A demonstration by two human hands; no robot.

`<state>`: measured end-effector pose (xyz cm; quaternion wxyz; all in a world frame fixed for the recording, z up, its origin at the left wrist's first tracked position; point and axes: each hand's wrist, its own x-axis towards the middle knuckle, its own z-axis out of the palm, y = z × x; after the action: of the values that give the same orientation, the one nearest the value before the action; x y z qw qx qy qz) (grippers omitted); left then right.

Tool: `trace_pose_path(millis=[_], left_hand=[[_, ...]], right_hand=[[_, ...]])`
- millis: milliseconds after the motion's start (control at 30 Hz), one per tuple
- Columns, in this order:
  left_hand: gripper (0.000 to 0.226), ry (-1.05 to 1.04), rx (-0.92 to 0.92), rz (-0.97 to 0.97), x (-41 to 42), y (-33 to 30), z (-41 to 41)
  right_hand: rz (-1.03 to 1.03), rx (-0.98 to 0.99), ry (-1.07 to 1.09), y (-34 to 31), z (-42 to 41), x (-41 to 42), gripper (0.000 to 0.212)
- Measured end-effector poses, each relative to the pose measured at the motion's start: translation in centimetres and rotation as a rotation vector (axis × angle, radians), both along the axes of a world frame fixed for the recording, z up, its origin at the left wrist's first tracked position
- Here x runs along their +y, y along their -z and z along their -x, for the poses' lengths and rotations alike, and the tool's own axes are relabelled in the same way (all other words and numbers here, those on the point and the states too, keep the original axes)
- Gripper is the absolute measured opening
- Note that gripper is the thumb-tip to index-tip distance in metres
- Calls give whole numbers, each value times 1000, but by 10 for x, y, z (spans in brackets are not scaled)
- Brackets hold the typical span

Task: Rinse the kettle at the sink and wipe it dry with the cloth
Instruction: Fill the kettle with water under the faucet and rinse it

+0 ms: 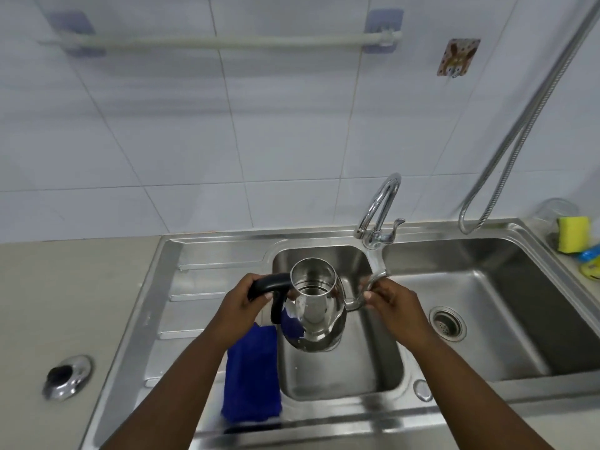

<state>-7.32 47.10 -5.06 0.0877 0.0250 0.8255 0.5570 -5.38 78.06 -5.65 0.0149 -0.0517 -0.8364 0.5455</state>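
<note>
Rinse step: my left hand (238,300) fingers wrapped round kettle (313,311) handle over sink (341,378) small basin; right hand (394,306) fingers pinching faucet (378,216) spout end. Next, I judge: water on, swirl.

left hand (238,302) gripping black handle of steel kettle (313,315), lid off, held over small sink basin (341,381) | right hand (394,305) pinching tap spout (376,274) beside kettle | blue cloth (251,381) on drainboard, left of basin

Faucet (378,216) crowds the kettle (313,306) on the right; cloth (251,371) covers the drainboard edge (left tabletop (65,303) and right basin (480,303) are wide open).
</note>
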Motion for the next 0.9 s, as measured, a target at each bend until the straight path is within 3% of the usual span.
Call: trace_pose_path(millis=[233, 533, 733, 900], left_hand=[[19, -66, -8, -22, -72, -6, -35], [25, -142, 15, -78, -176, -8, -60], [31, -160, -36, -139, -234, 5, -60], [33, -153, -60, -146, -256, 17, -52]], right_hand=[[75, -31, -72, -7, -26, -72, 33], [10, -38, -160, 3, -33, -171, 13], [-13, -54, -191, 6, -38, -229, 26], [-102, -67, -171, 13, -37, -255, 16]])
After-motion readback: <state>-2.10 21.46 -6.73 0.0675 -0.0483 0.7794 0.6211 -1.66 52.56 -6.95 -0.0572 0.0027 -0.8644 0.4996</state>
